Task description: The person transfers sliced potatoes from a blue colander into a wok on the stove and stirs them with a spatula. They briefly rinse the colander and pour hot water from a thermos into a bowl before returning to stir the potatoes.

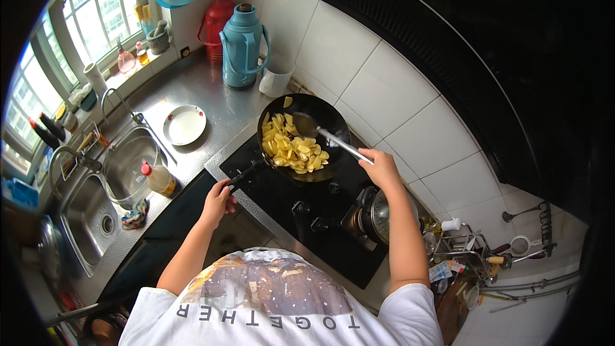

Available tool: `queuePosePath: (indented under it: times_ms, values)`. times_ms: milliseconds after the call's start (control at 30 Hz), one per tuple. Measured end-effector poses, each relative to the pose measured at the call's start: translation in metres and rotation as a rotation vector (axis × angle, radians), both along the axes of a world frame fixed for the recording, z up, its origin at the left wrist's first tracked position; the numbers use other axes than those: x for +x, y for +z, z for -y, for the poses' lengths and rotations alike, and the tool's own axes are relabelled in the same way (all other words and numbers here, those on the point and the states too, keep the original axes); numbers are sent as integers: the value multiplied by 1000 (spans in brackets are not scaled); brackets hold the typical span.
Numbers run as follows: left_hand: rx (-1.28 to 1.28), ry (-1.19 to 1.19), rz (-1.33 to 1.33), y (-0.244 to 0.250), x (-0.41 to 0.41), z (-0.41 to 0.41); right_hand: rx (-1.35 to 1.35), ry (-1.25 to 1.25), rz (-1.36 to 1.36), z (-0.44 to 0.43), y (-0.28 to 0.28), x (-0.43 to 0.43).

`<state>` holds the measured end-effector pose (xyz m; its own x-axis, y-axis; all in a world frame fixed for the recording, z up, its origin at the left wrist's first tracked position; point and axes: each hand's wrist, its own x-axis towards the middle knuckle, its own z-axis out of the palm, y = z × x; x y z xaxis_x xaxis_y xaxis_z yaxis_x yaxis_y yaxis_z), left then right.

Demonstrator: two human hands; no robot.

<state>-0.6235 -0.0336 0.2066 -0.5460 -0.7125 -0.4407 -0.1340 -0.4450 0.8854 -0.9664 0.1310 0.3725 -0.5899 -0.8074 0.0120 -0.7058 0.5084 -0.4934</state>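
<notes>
A black wok (338, 115) sits on the far left part of the black glass gas hob (283, 199). Sliced potatoes (293, 146), yellow and wet-looking, are heaped on its left and near side. My left hand (217, 205) is closed around the end of the wok's black handle (247, 175). In my right hand (379, 168) is the metal handle of a spatula (338, 142). Its blade (304, 124) rests inside the wok, at the upper edge of the potato heap.
A lidded pot (382, 216) stands on the right burner, close under my right forearm. Behind the wok are a white mug (277, 77) and a blue thermos flask (242, 48). A white plate (184, 125) lies left, near a double sink (96, 221) and a red-capped bottle (158, 180).
</notes>
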Motion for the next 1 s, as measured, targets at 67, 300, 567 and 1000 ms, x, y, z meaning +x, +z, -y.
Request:
queuePosePath:
  times_ms: [67, 300, 567, 1000]
  values:
    - [-7, -13, -7, 0, -2, 0, -100, -34, -147, 10, -24, -10]
    - [-15, -46, 8, 3, -2, 3, -84, 150, -371, 33, -95, 28]
    - [4, -60, 2, 3, 4, 3, 19, 208, -330, -45, 20, 45]
    - [15, -70, -10, 1, 5, 3, 307, 127, -132, 5, 51, 90]
